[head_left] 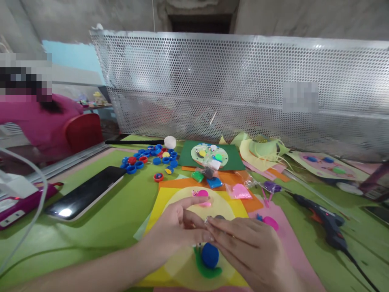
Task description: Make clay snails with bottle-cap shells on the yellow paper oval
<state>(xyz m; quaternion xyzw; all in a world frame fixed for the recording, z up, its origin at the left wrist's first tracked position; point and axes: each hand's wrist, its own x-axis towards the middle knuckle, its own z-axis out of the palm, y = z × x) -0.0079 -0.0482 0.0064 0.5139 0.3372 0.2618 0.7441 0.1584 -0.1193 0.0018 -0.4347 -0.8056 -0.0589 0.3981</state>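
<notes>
My left hand (pixel 174 231) and my right hand (pixel 246 247) meet fingertip to fingertip over a pale yellow paper circle (pixel 219 205) that lies on a yellow sheet (pixel 161 202). Both pinch a small greyish object (pixel 214 219) between them; I cannot make out what it is. Just below the fingers a snail shape with a blue cap shell (pixel 210 254) on a green body sits on the circle. A pink snail shape (pixel 201 194) sits near the circle's far edge.
Blue and red bottle caps (pixel 148 156) lie at the back left, a black phone (pixel 88 192) at the left, a glue gun (pixel 322 217) at the right. Foam sheets, small bags and a decorated disc (pixel 209 154) lie behind. A perforated metal screen (pixel 243 85) closes the back. A person in pink sits far left.
</notes>
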